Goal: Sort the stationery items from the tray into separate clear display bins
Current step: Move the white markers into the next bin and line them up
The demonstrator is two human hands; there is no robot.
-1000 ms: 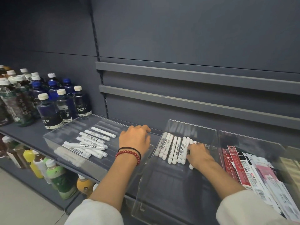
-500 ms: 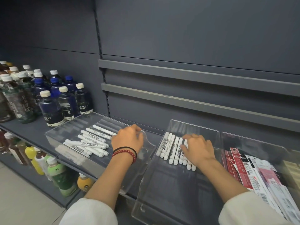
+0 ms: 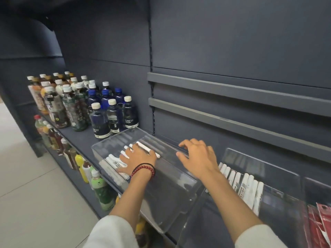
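White markers [image 3: 114, 163] with printed labels lie flat in the left clear bin [image 3: 100, 153] on the shelf [image 3: 80, 136], their long axes crosswise, parallel to its back wall. The left hand [image 3: 138, 159] presses on them with flat, spread fingers. The right hand [image 3: 197, 158] is relaxed and holds nothing above the bin's far edge. In the next bin [image 3: 268, 167], more markers [image 3: 249, 187] lie side by side, pointing front to back.

White markers [image 3: 114, 161] partly covered by the left hand [image 3: 139, 158], red packets [image 3: 316, 225] cut by the right edge, marker print blurred
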